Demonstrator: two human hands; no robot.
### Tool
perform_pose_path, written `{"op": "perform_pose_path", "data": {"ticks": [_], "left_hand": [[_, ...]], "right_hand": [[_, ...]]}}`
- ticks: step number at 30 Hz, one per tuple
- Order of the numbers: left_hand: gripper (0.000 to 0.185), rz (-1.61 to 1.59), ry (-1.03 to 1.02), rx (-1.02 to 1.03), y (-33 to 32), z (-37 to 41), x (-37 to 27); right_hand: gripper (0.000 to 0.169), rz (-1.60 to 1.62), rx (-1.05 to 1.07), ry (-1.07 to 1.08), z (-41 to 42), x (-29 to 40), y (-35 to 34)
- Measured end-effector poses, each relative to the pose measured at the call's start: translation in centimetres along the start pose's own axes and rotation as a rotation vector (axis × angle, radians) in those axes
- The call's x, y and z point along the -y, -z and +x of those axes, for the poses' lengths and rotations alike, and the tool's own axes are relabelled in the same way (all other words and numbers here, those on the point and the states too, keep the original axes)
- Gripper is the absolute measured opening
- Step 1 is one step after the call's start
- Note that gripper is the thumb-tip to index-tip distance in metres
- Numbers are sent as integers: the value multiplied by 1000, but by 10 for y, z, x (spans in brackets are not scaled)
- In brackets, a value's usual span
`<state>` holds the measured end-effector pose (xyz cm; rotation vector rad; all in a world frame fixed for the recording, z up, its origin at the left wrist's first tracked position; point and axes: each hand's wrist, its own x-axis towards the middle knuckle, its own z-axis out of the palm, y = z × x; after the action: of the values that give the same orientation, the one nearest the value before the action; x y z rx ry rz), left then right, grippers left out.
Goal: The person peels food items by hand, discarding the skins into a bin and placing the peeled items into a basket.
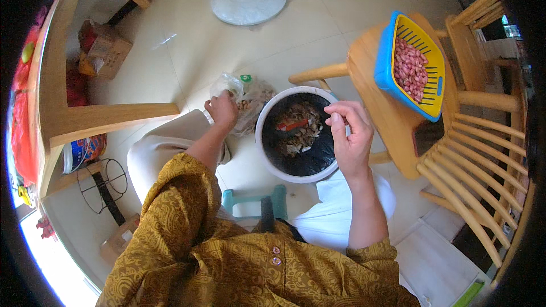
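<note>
My left hand (224,111) is at the mouth of a clear plastic bag (251,121), its fingertips partly hidden by the crumpled plastic. Unshelled peanuts (243,105) show through the bag, which lies on the floor. My right hand (352,134) hovers over the right rim of a round white bin (259,136). Its thumb and fingers are curled close together, and I cannot tell whether anything small is between them. A black liner (273,160) covers the bin's inside, with peanut shells (294,140) and a red wrapper (294,125) lying in it.
A blue-and-yellow plastic basket (386,66) holding pink-skinned peanut kernels (409,68) stands on a wooden chair (371,106) at right. A teal plastic stool (279,200) shows below the bin. Ahead is a round white pedestal base (249,4). A wooden table (106,121) stands at left, near a cardboard box (113,57).
</note>
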<state>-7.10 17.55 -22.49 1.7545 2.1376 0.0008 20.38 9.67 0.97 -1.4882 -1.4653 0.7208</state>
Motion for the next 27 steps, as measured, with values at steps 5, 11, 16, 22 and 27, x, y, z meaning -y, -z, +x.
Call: {"op": "perform_pose_path", "data": {"ticks": [5,11,16,22,27], "left_hand": [[18,-177,-330,-133,28,1,-14],[35,-23,-305,99,-22,-21,8],[26,-449,-599,363,-84,-23,16],[28,-564,15,304,-87,19,12],[35,-186,-37,338,-86,43,-7]], "right_hand": [[10,-15,34,27,-1,6,-4],[10,-57,78,18,1,12,-10],[13,-110,124,-14,1,12,-10],[16,-142,145,-35,5,16,-10],[19,-190,149,-93,6,12,-4]]}}
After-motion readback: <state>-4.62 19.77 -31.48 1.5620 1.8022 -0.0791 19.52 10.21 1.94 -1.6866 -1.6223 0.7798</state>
